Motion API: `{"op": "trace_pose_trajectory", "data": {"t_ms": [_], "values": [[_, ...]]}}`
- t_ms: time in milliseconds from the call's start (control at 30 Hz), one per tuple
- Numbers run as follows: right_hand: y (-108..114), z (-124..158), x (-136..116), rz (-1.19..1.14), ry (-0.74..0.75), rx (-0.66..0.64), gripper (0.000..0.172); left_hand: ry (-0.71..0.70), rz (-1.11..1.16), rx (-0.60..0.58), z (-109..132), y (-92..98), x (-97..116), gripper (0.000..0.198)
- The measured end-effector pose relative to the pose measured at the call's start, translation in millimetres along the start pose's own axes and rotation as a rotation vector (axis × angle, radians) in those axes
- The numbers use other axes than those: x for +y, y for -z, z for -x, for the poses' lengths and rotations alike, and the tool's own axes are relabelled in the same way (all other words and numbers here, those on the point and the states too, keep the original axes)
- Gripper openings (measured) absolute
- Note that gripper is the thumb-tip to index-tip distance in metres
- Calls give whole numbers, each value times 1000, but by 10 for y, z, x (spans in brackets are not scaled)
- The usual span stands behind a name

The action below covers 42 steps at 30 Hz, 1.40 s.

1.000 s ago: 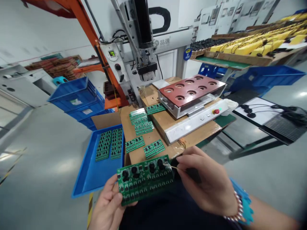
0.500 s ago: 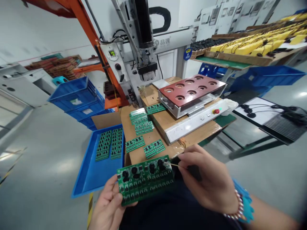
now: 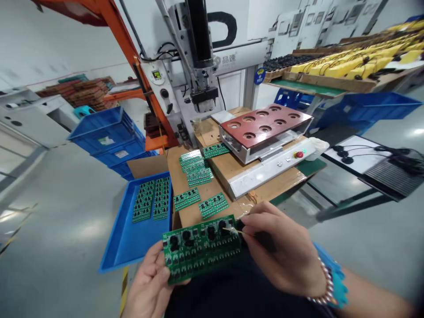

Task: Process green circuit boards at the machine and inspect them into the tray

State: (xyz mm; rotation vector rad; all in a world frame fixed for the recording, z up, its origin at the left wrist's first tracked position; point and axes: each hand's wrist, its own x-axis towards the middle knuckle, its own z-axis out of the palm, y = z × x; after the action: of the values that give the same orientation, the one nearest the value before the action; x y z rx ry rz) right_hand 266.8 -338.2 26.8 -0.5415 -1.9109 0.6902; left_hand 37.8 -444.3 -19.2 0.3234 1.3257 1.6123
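My left hand (image 3: 154, 276) grips a green circuit board (image 3: 202, 265) by its left end, its component side tilted up toward me. Black round parts stand along the board's upper half, with rows of small parts below them. Between the thumb and fingers of my right hand (image 3: 281, 247) is a thin pale stick (image 3: 236, 231). Its tip reaches over the board's right end, by the rightmost black part; whether it touches I cannot tell. Two smaller-looking circuit boards, one on the left (image 3: 187, 198) and one on the right (image 3: 213, 206), lie on the table just beyond.
A blue tray (image 3: 114, 247) at left holds stacked boards. More boards (image 3: 195, 168) lie on the brown table (image 3: 185, 218). Behind stands a machine with a red fixture plate (image 3: 265, 126) and a control bar (image 3: 265, 170). Blue crates (image 3: 102, 132) are stacked at far left.
My right hand has shifted slightly left, and the stick's tip now lies further over the board's right end. The board in my left hand has barely moved.
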Motion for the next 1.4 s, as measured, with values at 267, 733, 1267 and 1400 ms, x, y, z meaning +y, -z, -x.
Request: {"op": "trace_pose_trajectory", "data": {"t_ms": [267, 733, 1267, 1400], "values": [[33, 10, 11, -16, -38, 19, 44, 9, 28, 10, 2, -37, 12, 49], [52, 38, 39, 11, -57, -5, 46, -14, 31, 20, -11, -58, 0, 49], [-75, 28, 3, 36, -39, -72, 40, -9, 56, -60, 27, -96, -20, 46], [-69, 21, 7, 33, -57, -46, 42, 2, 45, -70, 31, -76, -24, 46]]}}
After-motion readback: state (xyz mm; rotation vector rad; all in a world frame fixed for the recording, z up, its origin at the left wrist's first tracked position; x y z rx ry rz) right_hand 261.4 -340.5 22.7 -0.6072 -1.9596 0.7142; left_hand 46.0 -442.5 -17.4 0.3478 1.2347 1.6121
